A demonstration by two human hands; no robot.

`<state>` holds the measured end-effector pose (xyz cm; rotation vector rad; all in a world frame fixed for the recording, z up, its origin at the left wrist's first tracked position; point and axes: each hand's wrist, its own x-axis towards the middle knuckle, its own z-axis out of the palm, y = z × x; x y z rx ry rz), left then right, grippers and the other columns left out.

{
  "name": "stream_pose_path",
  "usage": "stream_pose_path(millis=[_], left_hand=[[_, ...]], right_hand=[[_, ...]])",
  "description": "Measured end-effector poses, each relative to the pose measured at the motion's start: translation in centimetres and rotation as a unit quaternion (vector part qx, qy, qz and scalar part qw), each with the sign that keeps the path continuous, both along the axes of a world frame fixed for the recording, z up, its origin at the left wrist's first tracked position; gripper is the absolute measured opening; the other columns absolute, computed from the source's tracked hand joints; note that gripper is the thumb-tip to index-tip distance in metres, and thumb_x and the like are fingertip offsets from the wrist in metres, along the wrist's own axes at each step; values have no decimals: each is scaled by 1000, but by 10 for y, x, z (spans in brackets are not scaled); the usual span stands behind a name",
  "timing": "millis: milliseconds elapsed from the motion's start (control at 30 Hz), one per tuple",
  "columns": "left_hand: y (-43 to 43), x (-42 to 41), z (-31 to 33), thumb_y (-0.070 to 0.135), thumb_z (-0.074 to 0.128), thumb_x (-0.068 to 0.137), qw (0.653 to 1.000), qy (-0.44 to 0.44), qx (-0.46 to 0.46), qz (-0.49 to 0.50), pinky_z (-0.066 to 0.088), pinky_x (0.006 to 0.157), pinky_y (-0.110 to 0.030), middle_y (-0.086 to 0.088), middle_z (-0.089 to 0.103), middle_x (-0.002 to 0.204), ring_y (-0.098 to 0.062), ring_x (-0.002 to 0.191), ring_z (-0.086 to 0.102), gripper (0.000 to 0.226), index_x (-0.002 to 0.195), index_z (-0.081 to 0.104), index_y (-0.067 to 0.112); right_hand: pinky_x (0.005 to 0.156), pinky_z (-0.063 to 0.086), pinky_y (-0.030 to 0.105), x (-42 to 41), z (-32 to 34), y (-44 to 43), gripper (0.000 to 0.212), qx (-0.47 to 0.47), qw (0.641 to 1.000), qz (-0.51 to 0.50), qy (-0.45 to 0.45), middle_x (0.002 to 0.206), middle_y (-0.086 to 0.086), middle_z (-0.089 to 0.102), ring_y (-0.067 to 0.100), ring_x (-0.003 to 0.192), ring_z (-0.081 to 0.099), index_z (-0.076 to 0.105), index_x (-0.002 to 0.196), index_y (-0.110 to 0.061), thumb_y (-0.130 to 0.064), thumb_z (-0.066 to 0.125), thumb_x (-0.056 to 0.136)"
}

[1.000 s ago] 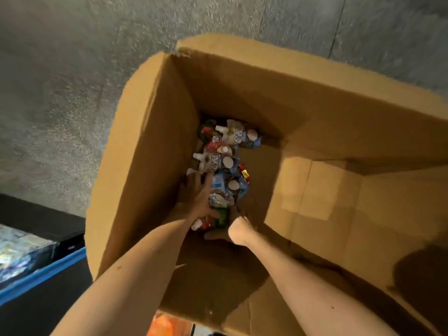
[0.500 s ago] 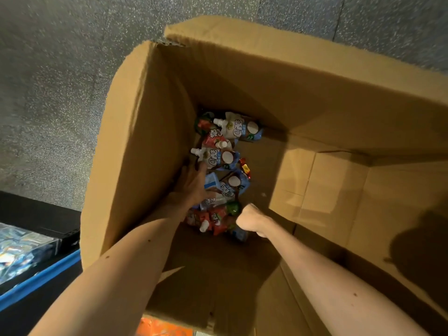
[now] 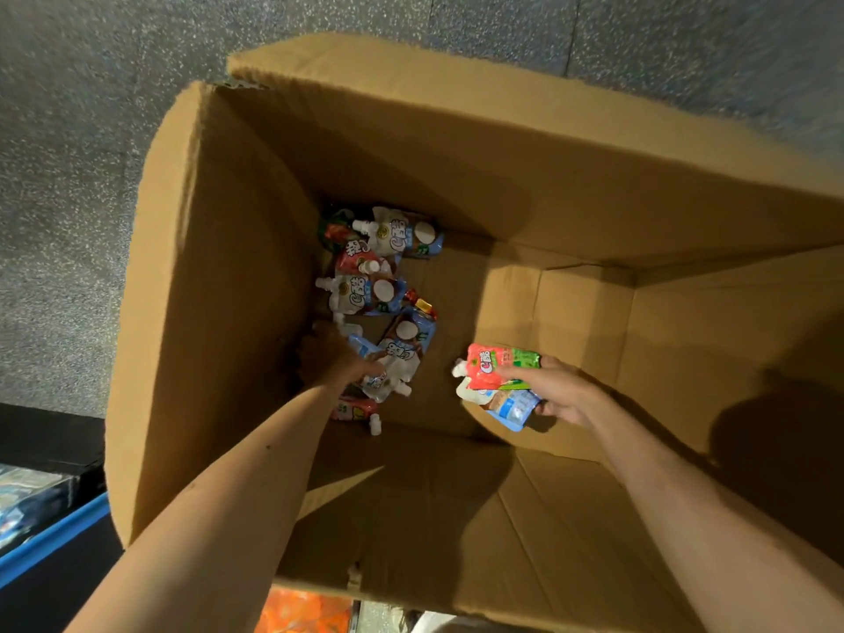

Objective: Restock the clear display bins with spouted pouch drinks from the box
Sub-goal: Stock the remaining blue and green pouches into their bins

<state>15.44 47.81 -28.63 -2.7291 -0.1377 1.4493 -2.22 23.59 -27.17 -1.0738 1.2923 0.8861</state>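
Head view: the right hand (image 3: 564,397) grips two pouches (image 3: 498,372) inside the box (image 3: 219,312). The left hand (image 3: 335,358) touches the loose pouches (image 3: 365,294); its grip is unclear.

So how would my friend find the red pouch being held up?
Look inside the big cardboard box, at its right side, where the right hand holds two pouches apart from the pile by the left wall. The red pouch is the upper one, with a green end and a white spout, lying on a blue-and-white pouch.
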Motion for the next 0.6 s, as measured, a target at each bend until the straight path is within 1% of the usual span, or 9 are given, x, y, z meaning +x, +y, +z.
stream_pose_path(millis=[67, 133, 200, 233, 300, 400, 467, 533, 600], left_hand=[[1, -4, 3, 54, 87, 65, 1000, -10, -2, -1, 30, 112, -51, -21, 17, 156, -40, 143, 23, 122, 156, 17, 14], [1, -10, -1, 49, 88, 66, 999, 7, -37, 4, 29, 113, -55, -20, 13, 158, -41, 144, 20, 120, 155, 13, 23], [-1, -19, -4, 47, 91, 58, 996, 42, -74, 3, 32, 110, -62, -16, 15, 160, -42, 144, 22, 126, 151, 5, 37], [0, -24, -8, 44, 92, 56, 996, 47, -78, -7, 36, 106, -64, -16, 18, 158, -42, 142, 26, 123, 146, 8, 41], [-2, -33, -9, 33, 91, 61, 996, 29, -64, -57, 45, 97, -62, -18, 26, 147, -42, 132, 37, 102, 136, 21, 38], [-7, -39, -3, 24, 82, 76, 991, 16, -92, -95, 50, 92, -58, -12, 45, 134, -38, 121, 50, 78, 130, 28, 39], [-10, -38, -1, 21, 78, 81, 987, 47, -126, -89, 49, 97, -55, -10, 48, 138, -36, 126, 49, 74, 139, 33, 38], [-16, -29, 7, 13, 77, 83, 982, 81, -158, -57, 49, 102, -46, -10, 45, 145, -32, 129, 48, 76, 146, 36, 26], [-21, -20, 25, 8, 77, 82, 977, 98, -188, 5, 51, 99, -37, -11, 45, 146, -29, 128, 50, 75, 146, 39, 18]], right_hand=[[81, 56, 33, 1, 2, 6, 43, 17, 999, -37, -4, 104, 6, 75, 18, 95, 71, 59, 120, -15, -29, 78, 84], [84, 55, 35, 2, 0, 14, 48, 35, 997, -70, -10, 106, 8, 75, 20, 97, 71, 58, 125, -14, -27, 78, 84], [83, 56, 37, 3, -4, 22, 56, 42, 994, -96, -6, 109, 9, 73, 21, 98, 71, 53, 128, -13, -25, 80, 81], [79, 56, 37, 3, -5, 25, 59, 41, 994, -103, -2, 110, 10, 73, 22, 98, 71, 51, 129, -13, -25, 81, 80], [70, 54, 34, 3, -6, 31, 61, 36, 994, -106, 0, 110, 10, 73, 21, 96, 71, 49, 130, -13, -27, 81, 80], [69, 52, 33, 1, -4, 39, 58, 32, 994, -109, -3, 109, 9, 72, 20, 95, 71, 50, 129, -13, -28, 80, 82], [74, 53, 35, -1, -1, 42, 56, 25, 993, -114, -6, 108, 9, 72, 20, 94, 70, 49, 126, -14, -29, 80, 82], [77, 54, 35, -3, 3, 44, 55, 27, 992, -121, -8, 107, 8, 73, 20, 94, 71, 50, 125, -14, -29, 81, 81], [80, 53, 35, -3, 9, 45, 55, 33, 993, -116, -14, 105, 7, 74, 20, 94, 71, 53, 125, -14, -30, 81, 80]])
